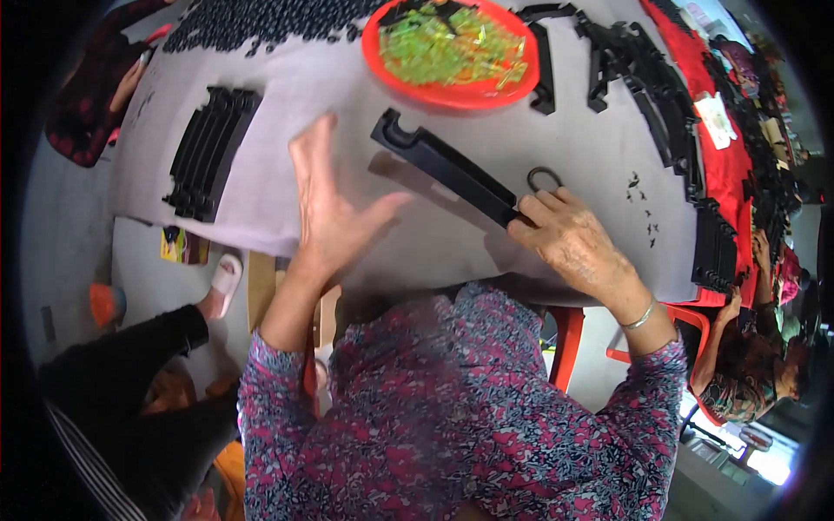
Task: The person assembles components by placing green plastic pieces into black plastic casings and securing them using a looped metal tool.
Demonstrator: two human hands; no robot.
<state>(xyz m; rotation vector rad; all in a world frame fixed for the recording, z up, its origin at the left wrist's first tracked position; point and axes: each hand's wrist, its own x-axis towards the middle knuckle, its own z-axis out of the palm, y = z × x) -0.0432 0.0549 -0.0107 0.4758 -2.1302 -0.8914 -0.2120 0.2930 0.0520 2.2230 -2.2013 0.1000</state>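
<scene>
My right hand [578, 243] is closed around the near end of a long black plastic part [447, 174]. The part is held slantwise over the table, and its far end has a hook-shaped notch. A dark ring-shaped loop [545, 179], perhaps a scissors handle, shows just beyond my right fingers; I cannot tell whether the hand touches it. My left hand [328, 208] is raised left of the part, thumb and fingers apart, holding nothing. Farther left, several similar black parts [213, 152] lie side by side in a row.
A red basin [452, 102] with green and orange pieces stands at the far middle. Small black pieces [269, 22] are heaped at the far left. More long black parts [651, 95] lie along the right, beside red cloth [725, 165]. Other people sit left and right.
</scene>
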